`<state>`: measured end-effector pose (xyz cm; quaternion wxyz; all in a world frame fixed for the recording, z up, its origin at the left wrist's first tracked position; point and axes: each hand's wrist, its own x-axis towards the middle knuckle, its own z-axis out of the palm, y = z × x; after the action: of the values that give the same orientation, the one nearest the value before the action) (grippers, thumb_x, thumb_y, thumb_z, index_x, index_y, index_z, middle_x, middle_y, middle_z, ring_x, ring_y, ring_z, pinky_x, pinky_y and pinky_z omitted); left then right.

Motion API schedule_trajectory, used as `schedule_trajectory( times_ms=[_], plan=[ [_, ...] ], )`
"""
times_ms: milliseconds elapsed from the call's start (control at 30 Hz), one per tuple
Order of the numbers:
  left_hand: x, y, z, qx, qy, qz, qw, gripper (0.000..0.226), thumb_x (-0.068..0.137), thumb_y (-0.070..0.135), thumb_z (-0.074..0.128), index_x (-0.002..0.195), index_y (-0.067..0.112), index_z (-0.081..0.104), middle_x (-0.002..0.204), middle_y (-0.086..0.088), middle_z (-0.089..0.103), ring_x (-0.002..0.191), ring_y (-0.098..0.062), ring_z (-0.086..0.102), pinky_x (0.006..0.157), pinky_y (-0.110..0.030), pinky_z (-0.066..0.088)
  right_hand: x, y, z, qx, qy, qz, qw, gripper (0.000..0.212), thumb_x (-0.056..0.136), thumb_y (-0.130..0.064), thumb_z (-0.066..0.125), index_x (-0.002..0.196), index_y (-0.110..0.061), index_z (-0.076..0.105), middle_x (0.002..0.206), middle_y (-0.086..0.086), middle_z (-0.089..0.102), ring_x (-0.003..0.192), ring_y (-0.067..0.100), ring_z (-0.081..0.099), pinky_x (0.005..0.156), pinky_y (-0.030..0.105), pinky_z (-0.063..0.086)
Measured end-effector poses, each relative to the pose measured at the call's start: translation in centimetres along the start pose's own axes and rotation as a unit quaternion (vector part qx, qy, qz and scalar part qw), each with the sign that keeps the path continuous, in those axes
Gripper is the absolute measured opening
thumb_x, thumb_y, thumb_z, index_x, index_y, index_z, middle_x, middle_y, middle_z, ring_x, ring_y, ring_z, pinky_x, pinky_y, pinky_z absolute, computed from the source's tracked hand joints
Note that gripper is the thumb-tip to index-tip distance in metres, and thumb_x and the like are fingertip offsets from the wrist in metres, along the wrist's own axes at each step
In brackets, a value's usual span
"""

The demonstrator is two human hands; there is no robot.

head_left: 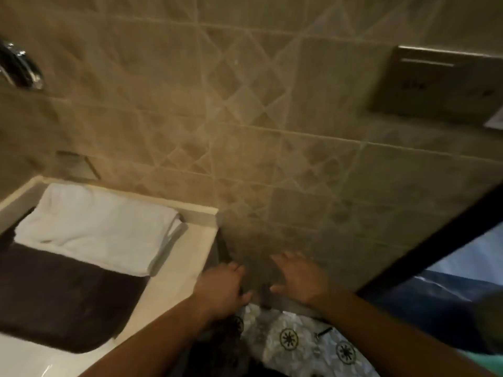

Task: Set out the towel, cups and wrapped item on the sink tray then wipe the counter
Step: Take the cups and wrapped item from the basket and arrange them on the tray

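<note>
A folded white towel [92, 227] lies on the pale counter [187, 268] at the left, partly over a dark brown cloth [62, 297]. My left hand [221, 289] hangs just past the counter's right end with its fingers curled; blur hides whether it holds anything. My right hand [299, 281] is beside it, close to the tiled wall, fingers spread and holding nothing. No cups or wrapped item are in view.
A beige tiled wall [272, 131] fills most of the view. A chrome fitting [21, 66] is at upper left and a metal wall plate [441, 83] at upper right. Patterned floor tiles [299, 341] lie below my hands. A black frame [424, 240] and blue material [446, 289] are at right.
</note>
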<state>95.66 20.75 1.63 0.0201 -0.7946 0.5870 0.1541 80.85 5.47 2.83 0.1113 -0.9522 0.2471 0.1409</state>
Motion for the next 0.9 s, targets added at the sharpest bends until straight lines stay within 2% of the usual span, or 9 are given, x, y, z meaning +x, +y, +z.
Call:
schedule_trajectory(
  times_ms=[100,167,267,433,600,767,900],
  plan=[
    [1.7,5.9,0.4,0.012,-0.027,0.054,0.998,0.056,0.087,0.059,0.052,0.127,0.019,0.051,0.125,-0.009,0.057,0.115,-0.030,0.056,0.091,-0.040,0.048,-5.5,4.7,0.9,0.021,0.005,0.062,0.998,0.071,0.089,-0.056,0.057,0.147,-0.024,0.031,0.149,0.006,0.039,0.135,0.030,0.037,0.109,0.044,0.033],
    [2.6,10.7,1.1,0.024,-0.034,0.083,0.996,0.053,0.088,0.056,0.052,0.126,0.019,0.051,0.127,-0.009,0.057,0.115,-0.030,0.056,0.093,-0.040,0.049,-10.2,8.0,1.9,0.024,0.018,0.102,0.994,0.063,0.088,-0.057,0.056,0.137,-0.022,0.040,0.141,0.007,0.045,0.128,0.029,0.043,0.104,0.044,0.036],
    [3.1,18.8,2.9,0.016,-0.026,0.127,0.991,0.057,0.092,0.054,0.049,0.139,0.023,0.045,0.134,-0.006,0.054,0.119,-0.028,0.055,0.094,-0.039,0.049,-18.3,12.7,4.0,0.033,0.047,0.144,0.988,0.052,0.086,-0.056,0.054,0.125,-0.022,0.049,0.126,0.007,0.053,0.116,0.029,0.051,0.094,0.044,0.039],
    [1.6,33.8,6.1,-0.050,0.002,0.208,0.977,0.057,0.091,0.052,0.052,0.141,0.025,0.046,0.137,-0.004,0.055,0.121,-0.025,0.054,0.094,-0.035,0.045,-32.9,19.3,7.8,0.037,0.070,0.234,0.969,0.056,0.083,-0.055,0.058,0.130,-0.025,0.049,0.125,0.004,0.056,0.114,0.028,0.054,0.093,0.043,0.043],
    [0.5,46.9,8.1,-0.006,-0.027,0.317,0.948,0.052,0.090,0.054,0.049,0.136,0.030,0.049,0.129,0.001,0.059,0.114,-0.022,0.058,0.090,-0.039,0.049,-44.5,24.1,10.9,0.070,0.047,0.347,0.934,0.049,0.084,-0.054,0.059,0.124,-0.026,0.054,0.120,0.003,0.061,0.110,0.026,0.058,0.092,0.044,0.043],
    [0.8,56.4,9.8,0.048,-0.066,0.401,0.913,0.053,0.091,0.057,0.046,0.135,0.027,0.049,0.125,0.002,0.058,0.110,-0.022,0.058,0.087,-0.043,0.050,-51.7,27.8,13.5,0.083,0.053,0.431,0.897,0.053,0.085,-0.056,0.058,0.128,-0.025,0.051,0.125,0.004,0.059,0.114,0.028,0.056,0.095,0.043,0.040],
    [2.7,62.5,10.7,0.065,-0.067,0.448,0.889,0.050,0.091,0.057,0.045,0.131,0.028,0.050,0.119,0.001,0.060,0.105,-0.022,0.059,0.082,-0.040,0.051,-55.1,31.3,14.6,0.106,0.051,0.477,0.871,0.058,0.086,-0.054,0.058,0.135,-0.026,0.048,0.131,0.004,0.056,0.121,0.028,0.052,0.100,0.044,0.038]
  ],
)
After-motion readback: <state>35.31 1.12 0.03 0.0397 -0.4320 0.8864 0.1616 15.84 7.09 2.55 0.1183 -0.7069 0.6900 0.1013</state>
